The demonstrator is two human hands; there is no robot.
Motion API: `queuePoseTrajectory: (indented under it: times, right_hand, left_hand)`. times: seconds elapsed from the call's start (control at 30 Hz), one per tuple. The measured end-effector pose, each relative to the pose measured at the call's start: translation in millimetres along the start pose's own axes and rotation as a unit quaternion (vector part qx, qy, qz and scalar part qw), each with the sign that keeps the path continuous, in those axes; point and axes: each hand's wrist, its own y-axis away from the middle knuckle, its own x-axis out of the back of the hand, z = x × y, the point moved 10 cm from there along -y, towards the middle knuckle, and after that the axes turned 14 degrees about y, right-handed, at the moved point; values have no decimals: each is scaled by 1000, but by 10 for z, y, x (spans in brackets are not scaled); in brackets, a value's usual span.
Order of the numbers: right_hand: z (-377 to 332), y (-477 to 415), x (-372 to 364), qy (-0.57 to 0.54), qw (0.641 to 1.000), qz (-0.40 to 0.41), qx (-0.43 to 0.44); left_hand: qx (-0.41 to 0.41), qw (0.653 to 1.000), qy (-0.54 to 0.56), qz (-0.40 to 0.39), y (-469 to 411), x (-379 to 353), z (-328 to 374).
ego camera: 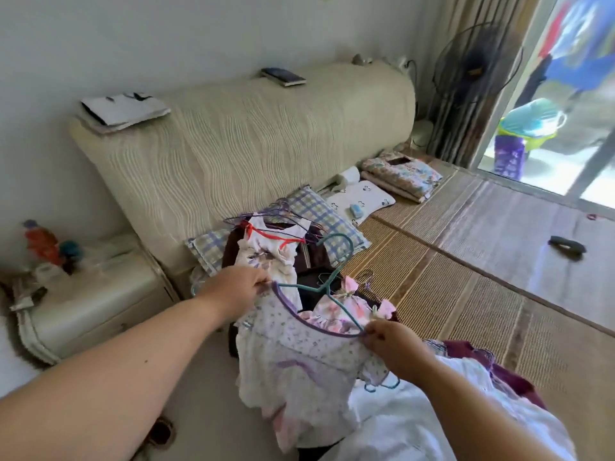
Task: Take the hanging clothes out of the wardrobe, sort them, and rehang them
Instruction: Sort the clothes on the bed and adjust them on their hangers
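Note:
A small white garment with purple trim and tiny flowers (299,361) is stretched between both hands over the bed's near corner. My left hand (236,287) pinches its left shoulder; my right hand (392,347) pinches its right shoulder. A teal hanger (332,271) sits in its neckline, hook pointing up. Behind it lies a pile of clothes on hangers: a white top with red straps (269,241), dark garments (312,257) and a pink frilly piece (349,307). More white and maroon clothes (466,380) lie by my right forearm.
The bed has a woven mat (449,294) and a cream padded headboard (249,138) with a checked pillow (319,211) against it. A bedside cabinet (90,301) with small items stands at left. A black object (565,246) lies on the mat; a fan (472,68) and a glass door are at right.

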Motion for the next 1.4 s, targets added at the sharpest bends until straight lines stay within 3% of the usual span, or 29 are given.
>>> queuePoseTrajectory:
  times: [0.27, 0.6, 0.83, 0.97, 1.13, 1.23, 1.4]
  right_hand:
    - [649, -906, 6, -25, 994, 12, -106]
    - [1851, -2296, -493, -78, 972, -18, -222]
    - [2596, -2927, -940, -56, 952, -68, -294]
    - [2825, -3134, -1131, -49, 951, -86, -294]
    - [2794, -3162, -1246, -97, 952, -82, -277]
    - [2611, -3078, -1154, -67, 968, -70, -230]
    - [2035, -2838, -702, -6, 995, 15, -103]
  left_hand:
    - [-52, 997, 0, -54, -1334, -525, 81]
    - [2, 981, -66, -181, -3181, -1917, -131]
    - [33, 967, -110, -225, -3845, -2739, -224]
    - [55, 964, -142, -218, -4002, -3012, -327]
    - [76, 973, -102, -191, -3917, -3058, -342]
    - [63, 969, -85, -221, -3672, -3079, -305]
    - [8, 971, -54, -233, -3186, -2884, 25]
